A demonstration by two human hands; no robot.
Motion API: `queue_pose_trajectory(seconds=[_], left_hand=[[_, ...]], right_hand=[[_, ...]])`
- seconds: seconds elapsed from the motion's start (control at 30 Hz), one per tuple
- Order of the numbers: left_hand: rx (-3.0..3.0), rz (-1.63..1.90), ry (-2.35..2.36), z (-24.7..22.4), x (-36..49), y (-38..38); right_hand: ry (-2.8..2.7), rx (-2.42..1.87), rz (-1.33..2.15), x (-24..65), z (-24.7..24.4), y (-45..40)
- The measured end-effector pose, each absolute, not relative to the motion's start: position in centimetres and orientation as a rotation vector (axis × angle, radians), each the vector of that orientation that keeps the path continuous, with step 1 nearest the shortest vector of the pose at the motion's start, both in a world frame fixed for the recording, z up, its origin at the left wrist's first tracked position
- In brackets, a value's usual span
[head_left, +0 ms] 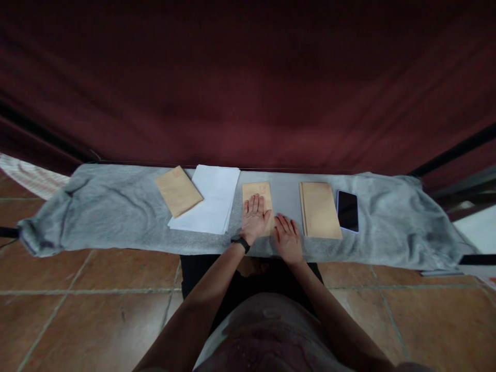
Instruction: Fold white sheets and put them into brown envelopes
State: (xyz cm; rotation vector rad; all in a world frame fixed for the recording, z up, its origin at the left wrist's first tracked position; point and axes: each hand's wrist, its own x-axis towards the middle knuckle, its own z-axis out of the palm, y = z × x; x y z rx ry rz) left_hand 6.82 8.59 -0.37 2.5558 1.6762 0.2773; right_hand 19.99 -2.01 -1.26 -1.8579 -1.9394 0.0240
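middle envelope: the brown envelope (267, 200) lies flat on the gray cloth (116, 206), right in front of the person, maybe so it is easy to reach.
left hand: the left hand (253, 218) is open and flat on top of it, gripping nothing. this likely keeps the paper flat and stops it sliding.
right hand: the right hand (287, 236) is open, palm down, by the envelope's right edge, with no grip on anything. i cannot tell if it touches that edge.
white paper: the paper stack (214, 196) is to the left, with another envelope (179, 191) partly on top.
right side: the envelope pile (321, 211) sits near the phone (347, 211), likely out of the way.
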Motion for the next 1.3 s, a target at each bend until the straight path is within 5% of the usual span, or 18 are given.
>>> queue_pose_trajectory(seconds=[0.8,1.3], left_hand=[[2.485,0.469,1.881,0.7,2.2,4.1],[2.648,0.241,1.608,-0.5,3.3,-1.0]], right_hand=[[-1.940,-1.868,0.040,19.9,-1.1,-2.2],[-2.065,-1.670,0.179,17.4,0.1,-3.0]])
